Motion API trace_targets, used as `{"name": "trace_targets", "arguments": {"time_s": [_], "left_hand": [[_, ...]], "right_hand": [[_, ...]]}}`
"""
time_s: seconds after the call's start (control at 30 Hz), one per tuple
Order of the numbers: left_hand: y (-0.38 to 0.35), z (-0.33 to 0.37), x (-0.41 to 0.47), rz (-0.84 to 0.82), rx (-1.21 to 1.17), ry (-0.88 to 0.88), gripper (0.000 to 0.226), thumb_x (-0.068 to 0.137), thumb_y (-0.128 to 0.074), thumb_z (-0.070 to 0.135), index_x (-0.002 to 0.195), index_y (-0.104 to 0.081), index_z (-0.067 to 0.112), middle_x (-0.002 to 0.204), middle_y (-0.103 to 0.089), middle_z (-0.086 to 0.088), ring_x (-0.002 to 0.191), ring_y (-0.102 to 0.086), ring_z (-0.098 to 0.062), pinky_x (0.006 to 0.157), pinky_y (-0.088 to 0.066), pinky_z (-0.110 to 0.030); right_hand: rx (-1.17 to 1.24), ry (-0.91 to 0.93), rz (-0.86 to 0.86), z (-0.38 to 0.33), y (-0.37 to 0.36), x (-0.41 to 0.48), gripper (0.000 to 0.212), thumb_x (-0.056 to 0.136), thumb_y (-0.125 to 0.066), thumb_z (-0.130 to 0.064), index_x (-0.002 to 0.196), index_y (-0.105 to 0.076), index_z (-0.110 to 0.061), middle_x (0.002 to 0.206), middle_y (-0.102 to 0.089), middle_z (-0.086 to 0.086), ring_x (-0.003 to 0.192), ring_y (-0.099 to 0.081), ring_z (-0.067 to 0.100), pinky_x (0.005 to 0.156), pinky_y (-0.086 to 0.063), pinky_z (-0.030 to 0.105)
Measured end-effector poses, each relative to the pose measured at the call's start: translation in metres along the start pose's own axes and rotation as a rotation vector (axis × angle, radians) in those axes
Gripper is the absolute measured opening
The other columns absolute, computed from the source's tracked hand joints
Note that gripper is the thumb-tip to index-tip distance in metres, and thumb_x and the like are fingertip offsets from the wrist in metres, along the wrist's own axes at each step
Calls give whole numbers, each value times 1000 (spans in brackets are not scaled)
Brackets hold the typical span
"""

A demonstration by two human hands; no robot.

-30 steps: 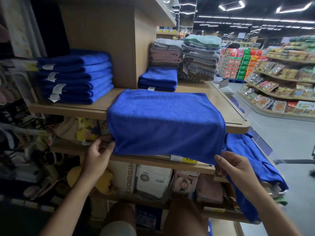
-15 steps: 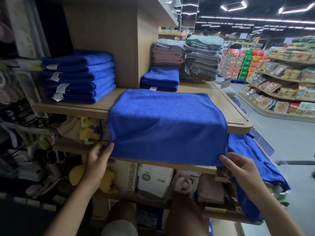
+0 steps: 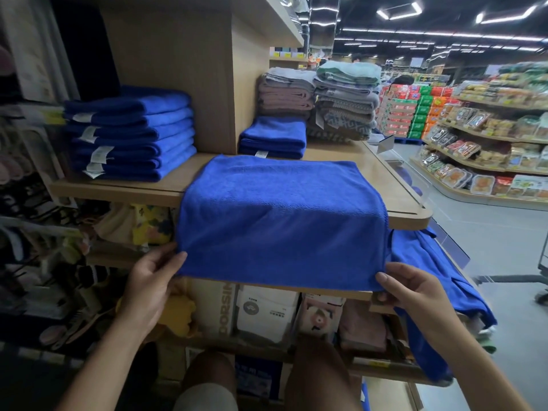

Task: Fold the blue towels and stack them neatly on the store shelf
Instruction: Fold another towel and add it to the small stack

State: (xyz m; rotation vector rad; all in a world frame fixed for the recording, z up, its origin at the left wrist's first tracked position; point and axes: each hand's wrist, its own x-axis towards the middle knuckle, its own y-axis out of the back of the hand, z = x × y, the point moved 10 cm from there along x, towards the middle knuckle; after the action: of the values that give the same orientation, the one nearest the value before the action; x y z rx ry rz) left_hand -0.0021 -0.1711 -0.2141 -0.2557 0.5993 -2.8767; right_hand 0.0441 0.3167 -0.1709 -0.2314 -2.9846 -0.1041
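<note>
Two corners of the towel [image 3: 278, 215] are in our grip. Our left hand [image 3: 151, 280] pinches the lower left corner, thumb in front and fingers behind. Our right hand [image 3: 415, 289] pinches the lower right corner, thumb on top and fingers curled beneath.

Over the past second the left corner has come down and a little outward. The hanging hem slanted before, and now it runs nearly level from one hand to the other, with the cloth flat and taut. The right hand has hardly shifted. We judge the towel squared up and ready for its next fold, since nothing was doubled over in this second.

From the grip, the towel rises away from us. Its near half hangs over the edge of the shelf [image 3: 124, 188] and its far half lies flat on the board. Beyond and to the left of our left hand sits the stack of folded blue towels [image 3: 130, 134]. A smaller stack [image 3: 274, 137] lies just past the far hem. Another loose blue towel [image 3: 430, 268] hangs just behind our right hand.
</note>
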Motion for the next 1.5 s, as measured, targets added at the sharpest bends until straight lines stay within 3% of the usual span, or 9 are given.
{"name": "trace_targets", "arguments": {"time_s": [0.13,0.23,0.47,0.6,0.77,1.07,1.2,1.3,1.5], "left_hand": [[-12,-14,-10,-181,218,176,39,75,-78,21,114,-74,24,111,-76,-2,94,-73,-14,69,-55,-26],[-2,-16,-10,-144,326,238,39,79,-77,18,117,-70,11,91,-73,-8,78,-65,-18,69,-46,-34],[0,-25,-23,-248,-103,463,40,63,-92,27,99,-78,20,93,-71,-8,77,-69,-20,60,-54,-31],[2,-35,-26,-212,-118,488,13,80,-72,15,90,-80,18,84,-70,-7,72,-70,-20,56,-55,-29],[-6,-33,-28,-213,-68,494,20,77,-72,17,96,-75,15,85,-70,-10,73,-69,-21,51,-52,-27],[19,-15,-16,25,188,380,9,100,-54,8,92,-55,11,69,-61,-7,51,-61,-11,42,-48,-23],[-2,-17,-22,-179,223,391,33,86,-72,54,95,-75,22,79,-65,1,65,-62,-12,56,-49,-28],[8,-7,-17,-72,545,217,54,60,-82,71,93,-77,28,77,-69,8,70,-63,-10,62,-46,-28],[10,33,-14,52,831,-181,4,93,-64,32,96,-66,33,98,-70,6,94,-66,-14,74,-48,-31]], "right_hand": [[45,-54,-4,8,2,0,42,73,-78,-26,112,-72,-11,100,-78,13,85,-76,31,60,-63,33],[88,-89,-18,12,1,2,46,72,-79,-25,114,-70,-9,101,-77,16,85,-77,34,61,-64,34],[113,-126,-49,14,-1,5,52,69,-80,-25,116,-67,-7,104,-77,16,83,-77,33,62,-64,35],[126,-130,-48,14,-4,5,62,59,-83,-35,114,-68,-9,102,-77,16,83,-77,33,61,-64,34],[131,-134,-45,14,-3,4,59,60,-83,-34,112,-69,-9,103,-77,16,82,-77,31,60,-63,33],[116,-159,-40,8,-2,0,42,72,-76,-19,112,-69,-9,98,-78,14,76,-77,28,60,-63,30],[125,-168,-26,9,-2,-4,44,69,-78,-20,111,-69,-9,97,-78,16,72,-76,24,57,-62,28],[103,-165,-19,6,0,-5,48,66,-81,-24,110,-70,-7,95,-77,19,71,-75,24,56,-61,27],[-335,4,57,-28,14,-11,25,79,-78,-28,100,-74,-16,80,-78,5,65,-74,17,58,-61,28]]}}
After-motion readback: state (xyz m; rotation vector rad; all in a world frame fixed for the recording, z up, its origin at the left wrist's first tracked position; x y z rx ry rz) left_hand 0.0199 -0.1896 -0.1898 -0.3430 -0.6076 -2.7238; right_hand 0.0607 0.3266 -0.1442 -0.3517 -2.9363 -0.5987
